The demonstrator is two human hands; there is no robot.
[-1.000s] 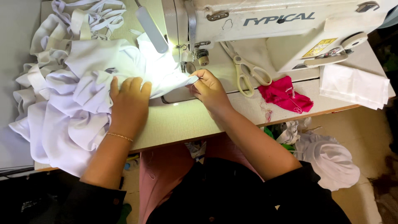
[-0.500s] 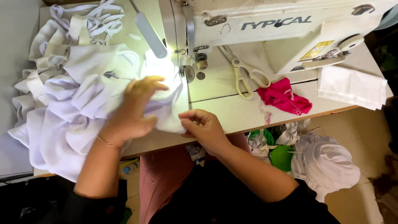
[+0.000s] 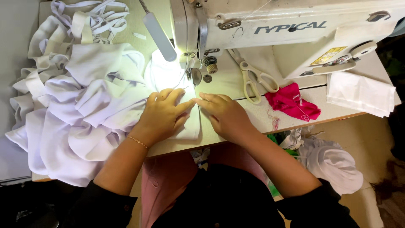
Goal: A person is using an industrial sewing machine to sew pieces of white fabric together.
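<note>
Left hand (image 3: 162, 115): centre of frame, palm down, fingers spread flat.
Right hand (image 3: 224, 114): just right of centre, flat, fingertips meeting the left's.

Soft matt white cloth (image 3: 84, 109); smooth glossy painted metal sewing machine (image 3: 291, 33); pale plastic-handled scissors (image 3: 253, 80); crumpled pink fabric scrap (image 3: 291, 103); smooth matt worktop (image 3: 236, 84).

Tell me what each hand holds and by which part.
Neither closes a grip. Left hand lies flat on the white cloth near its edge before the needle; right hand rests beside it, fingertips at that edge.
</note>
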